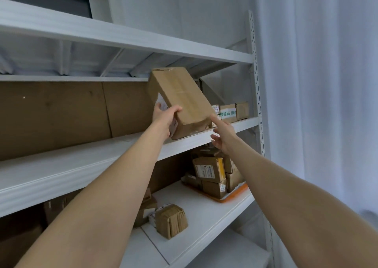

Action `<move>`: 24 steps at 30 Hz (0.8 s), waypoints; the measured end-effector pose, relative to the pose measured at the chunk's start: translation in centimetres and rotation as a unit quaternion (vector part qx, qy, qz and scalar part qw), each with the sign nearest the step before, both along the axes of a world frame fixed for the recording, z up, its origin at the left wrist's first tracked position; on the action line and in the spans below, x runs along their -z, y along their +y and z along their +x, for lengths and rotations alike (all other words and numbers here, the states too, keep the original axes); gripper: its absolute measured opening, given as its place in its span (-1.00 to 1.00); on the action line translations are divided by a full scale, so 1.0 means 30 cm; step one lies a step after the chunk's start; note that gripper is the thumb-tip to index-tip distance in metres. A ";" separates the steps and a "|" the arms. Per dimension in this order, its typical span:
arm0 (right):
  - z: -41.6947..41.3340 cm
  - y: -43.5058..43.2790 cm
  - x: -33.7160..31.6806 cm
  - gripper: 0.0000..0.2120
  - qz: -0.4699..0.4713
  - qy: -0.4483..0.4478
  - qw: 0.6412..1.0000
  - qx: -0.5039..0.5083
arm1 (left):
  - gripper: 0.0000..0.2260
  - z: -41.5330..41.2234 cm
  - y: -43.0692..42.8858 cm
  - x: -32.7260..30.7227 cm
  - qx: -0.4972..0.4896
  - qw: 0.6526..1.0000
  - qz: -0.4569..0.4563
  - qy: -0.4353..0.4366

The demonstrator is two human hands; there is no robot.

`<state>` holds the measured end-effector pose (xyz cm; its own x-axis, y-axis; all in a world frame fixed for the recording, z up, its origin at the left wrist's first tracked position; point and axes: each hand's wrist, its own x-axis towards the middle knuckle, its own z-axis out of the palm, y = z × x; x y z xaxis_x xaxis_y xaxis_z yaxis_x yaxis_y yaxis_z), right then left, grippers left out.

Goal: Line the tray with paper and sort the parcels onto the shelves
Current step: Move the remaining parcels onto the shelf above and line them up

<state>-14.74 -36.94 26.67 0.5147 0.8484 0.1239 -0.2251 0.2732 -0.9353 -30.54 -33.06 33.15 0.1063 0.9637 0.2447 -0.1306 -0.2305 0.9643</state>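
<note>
A long brown cardboard parcel [180, 97] stands tilted on the middle white shelf [81, 161], its lower end resting near the shelf's front edge. My left hand [163, 116] grips its lower left corner, thumb on the top face. My right hand [222, 134] is spread with one fingertip touching the parcel's lower right corner. On the shelf below, an orange tray [235, 196] holds several small brown parcels [210, 169].
Small boxes [233, 112] stand at the right end of the middle shelf. A taped parcel [170, 220] and others lie on the lower shelf. Brown cardboard backs the shelf. A white upright post [256, 83] and a curtain are to the right.
</note>
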 end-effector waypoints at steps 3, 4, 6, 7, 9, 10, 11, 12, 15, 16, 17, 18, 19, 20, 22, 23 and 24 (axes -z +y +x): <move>-0.049 0.058 -0.053 -0.39 0.012 -0.027 0.998 -0.050 | -0.26 -0.033 0.041 -0.029 -0.029 0.999 -0.029 -0.026; -0.066 0.080 -0.068 -0.38 0.017 -0.035 0.998 -0.055 | -0.30 -0.041 0.054 -0.034 -0.031 0.998 -0.036 -0.030; -0.097 0.117 -0.092 -0.36 0.028 -0.051 0.997 -0.059 | -0.40 -0.054 0.077 -0.043 -0.033 0.998 -0.046 -0.028; -0.108 0.140 -0.101 -0.35 0.033 -0.056 0.996 -0.061 | -0.45 -0.058 0.094 -0.046 -0.030 0.998 -0.054 -0.020; -0.121 0.182 -0.110 -0.33 0.034 -0.064 0.995 -0.068 | -0.51 -0.063 0.129 -0.050 -0.019 0.997 -0.078 0.009; -0.125 0.205 -0.111 -0.32 0.031 -0.068 0.995 -0.072 | -0.52 -0.066 0.149 -0.050 -0.017 0.995 -0.093 0.023; -0.129 0.224 -0.110 -0.33 0.026 -0.072 0.994 -0.073 | -0.51 -0.067 0.171 -0.049 -0.017 0.993 -0.109 0.035; -0.132 0.241 -0.108 -0.34 0.021 -0.075 0.994 -0.072 | -0.51 -0.068 0.191 -0.047 -0.017 0.991 -0.125 0.044; -0.133 0.295 -0.092 -0.36 0.009 -0.079 0.995 -0.060 | -0.55 -0.062 0.244 -0.030 -0.011 0.985 -0.156 0.070; -0.131 0.311 -0.084 -0.36 0.006 -0.079 0.995 -0.054 | -0.57 -0.058 0.258 -0.023 -0.013 0.984 -0.161 0.078; -0.130 0.324 -0.076 -0.37 0.001 -0.079 0.996 -0.050 | -0.59 -0.055 0.275 -0.016 -0.019 0.982 -0.166 0.088; -0.128 0.336 -0.070 -0.38 -0.004 -0.079 0.996 -0.047 | -0.59 -0.050 0.291 -0.010 -0.026 0.981 -0.168 0.096; -0.125 0.348 -0.063 -0.39 -0.008 -0.079 0.996 -0.045 | -0.59 -0.044 0.305 -0.004 -0.034 0.980 -0.170 0.102; -0.123 0.359 -0.057 -0.40 -0.012 -0.077 0.996 -0.045 | -0.60 -0.038 0.316 0.001 -0.045 0.979 -0.166 0.109; -0.125 0.378 -0.050 -0.42 -0.014 -0.085 0.995 -0.051 | -0.65 -0.025 0.330 0.005 -0.077 0.979 -0.137 0.127; -0.127 0.388 -0.046 -0.44 -0.015 -0.097 0.994 -0.052 | -0.67 -0.020 0.337 0.008 -0.089 0.980 -0.120 0.135; -0.128 0.398 -0.043 -0.45 -0.015 -0.109 0.993 -0.049 | -0.69 -0.014 0.344 0.010 -0.097 0.979 -0.107 0.142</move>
<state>-18.58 -25.01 27.97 0.3925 0.8985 0.1964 -0.0406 0.2303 -0.9723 -30.97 -22.74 32.85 -0.0492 0.9986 0.0214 0.1751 -0.0125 0.9845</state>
